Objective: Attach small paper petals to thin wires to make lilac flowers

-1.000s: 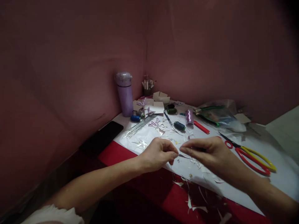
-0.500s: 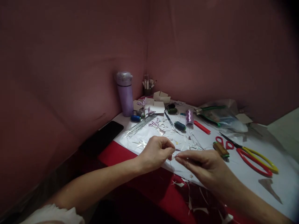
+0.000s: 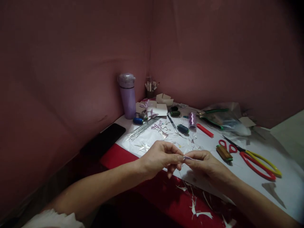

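My left hand [image 3: 161, 159] and my right hand [image 3: 204, 163] meet fingertip to fingertip above the table's front edge. Between my right thumb and fingers is a small flat purplish piece [image 3: 188, 157], its kind unclear. My left thumb and forefinger pinch a thin wire or thread [image 3: 180, 174] at the tip of that piece, and its tail hangs down below my fingers. Beyond the hands lie purple thread-wrapped petals [image 3: 156, 125] and a bundle of thin metal wires [image 3: 142, 128]. A purple thread spool [image 3: 192, 120] stands farther back.
Scissors with red and yellow handles [image 3: 258, 164], red-handled small scissors [image 3: 223, 144] and a brown spool [image 3: 224, 153] lie right. A purple bottle [image 3: 128, 98] and a black phone-like slab [image 3: 104, 139] are left. Paper scraps [image 3: 199, 213] litter the red cloth [image 3: 161, 193].
My hands have come together, with my left hand slightly farther right. The purplish piece now shows between my right fingers, where only a thin strand showed before.
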`<state>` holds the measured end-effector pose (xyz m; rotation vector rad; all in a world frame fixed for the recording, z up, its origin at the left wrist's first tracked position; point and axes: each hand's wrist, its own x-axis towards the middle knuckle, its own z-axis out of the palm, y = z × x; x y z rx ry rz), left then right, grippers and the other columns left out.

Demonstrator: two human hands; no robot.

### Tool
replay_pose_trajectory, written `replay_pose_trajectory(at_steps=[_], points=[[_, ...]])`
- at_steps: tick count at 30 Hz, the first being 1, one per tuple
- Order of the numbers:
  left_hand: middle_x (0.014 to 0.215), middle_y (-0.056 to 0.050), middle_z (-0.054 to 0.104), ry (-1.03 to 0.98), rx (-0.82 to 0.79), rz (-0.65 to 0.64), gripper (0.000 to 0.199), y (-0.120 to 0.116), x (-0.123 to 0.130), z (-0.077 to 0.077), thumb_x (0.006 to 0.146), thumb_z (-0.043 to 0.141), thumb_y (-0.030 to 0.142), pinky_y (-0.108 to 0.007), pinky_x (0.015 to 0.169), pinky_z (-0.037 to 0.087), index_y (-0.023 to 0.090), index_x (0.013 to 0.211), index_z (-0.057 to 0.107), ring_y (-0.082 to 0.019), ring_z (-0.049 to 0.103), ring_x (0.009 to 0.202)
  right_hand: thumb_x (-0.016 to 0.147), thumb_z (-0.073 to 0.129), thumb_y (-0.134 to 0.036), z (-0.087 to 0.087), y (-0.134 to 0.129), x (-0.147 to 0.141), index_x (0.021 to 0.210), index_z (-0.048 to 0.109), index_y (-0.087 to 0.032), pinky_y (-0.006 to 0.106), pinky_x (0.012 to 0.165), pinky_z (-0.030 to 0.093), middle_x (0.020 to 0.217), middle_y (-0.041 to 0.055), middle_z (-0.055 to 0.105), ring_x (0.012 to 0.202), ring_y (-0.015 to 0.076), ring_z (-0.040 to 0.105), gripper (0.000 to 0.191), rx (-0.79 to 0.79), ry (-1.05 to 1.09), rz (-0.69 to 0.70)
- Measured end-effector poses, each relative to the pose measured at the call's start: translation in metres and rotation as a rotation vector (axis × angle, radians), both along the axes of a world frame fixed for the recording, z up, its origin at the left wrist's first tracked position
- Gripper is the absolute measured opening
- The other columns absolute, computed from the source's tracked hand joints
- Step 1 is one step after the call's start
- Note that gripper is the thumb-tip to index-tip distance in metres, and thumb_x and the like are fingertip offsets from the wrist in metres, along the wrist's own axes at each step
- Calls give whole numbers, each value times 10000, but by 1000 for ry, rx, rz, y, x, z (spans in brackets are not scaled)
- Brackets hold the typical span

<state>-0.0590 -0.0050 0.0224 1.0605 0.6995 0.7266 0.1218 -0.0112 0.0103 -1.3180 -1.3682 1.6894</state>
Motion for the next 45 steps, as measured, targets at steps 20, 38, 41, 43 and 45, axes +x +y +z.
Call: replay_pose_trajectory(at_steps=[20,38,41,43,45], points=[[547,5,568,28,46,40,237,0,-2,4,668,680,305,-183,332,375,98,713,572,-53,435,347,685,701,-409,19,11,0,662,739,-162,228,482,404,574,20,644,514,109,516,251,261,-197,4],[552,15,563,48,76,-21,193,-1,-4,3,704,651,279,-185,345,389,108,752,576,-54,446,355,703,686,-420,29,7,2,664,673,-166,216,406,244,470,-43,456,430,68,329,258,356,-231,-2],[561,4,570,-31,6,45,224,-1,-2,-1,686,681,288,-181,351,417,99,733,570,-54,463,378,674,714,-419,12,-1,-7,751,689,-168,212,380,188,433,-65,403,395,55,254,264,312,-75,-161],[559,3,564,-25,-7,104,230,-2,1,-3,685,682,290,-175,342,417,95,715,564,-51,461,375,649,735,-397,5,-9,-14,748,695,-172,210,373,199,438,-58,441,388,54,261,249,325,-22,-247],[554,6,553,-2,22,163,231,-4,4,-4,696,668,297,-175,331,416,95,699,557,-48,449,364,638,747,-377,3,-16,-19,754,697,-180,210,367,224,460,-47,494,383,53,276,235,316,0,-306]])
